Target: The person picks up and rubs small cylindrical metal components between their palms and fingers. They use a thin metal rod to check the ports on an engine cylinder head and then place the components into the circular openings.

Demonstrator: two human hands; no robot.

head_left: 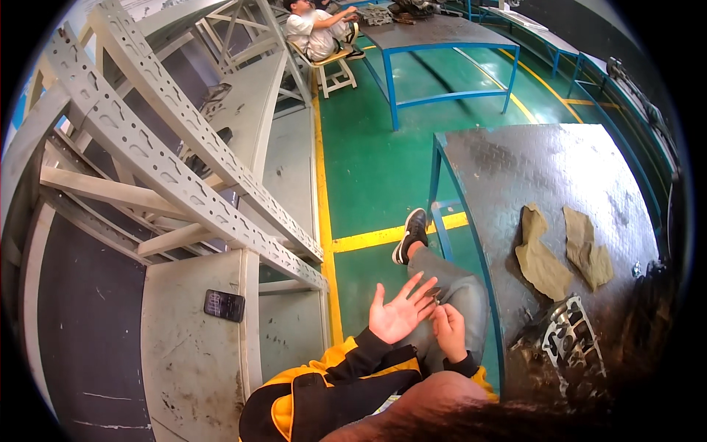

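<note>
My left hand [398, 314] is held palm up above my lap, its fingers stretched out and apart. Beside it, my right hand [450, 333] is closed in a pinch near the left fingertips. A small dark piece [434, 294] shows at the right fingertips, next to the left fingers; it is too small to name. On the metal-topped table to my right lie two crumpled olive-brown cloths or papers [541, 254], and nearer me a metal engine part [573, 339] with several openings.
The blue-legged table [530, 162] stands close on my right. A grey shelf rack [147, 140] with perforated uprights rises on the left, with a black phone [224, 306] on its lower shelf. Farther off, a person [317, 33] sits by another blue-legged table [442, 33].
</note>
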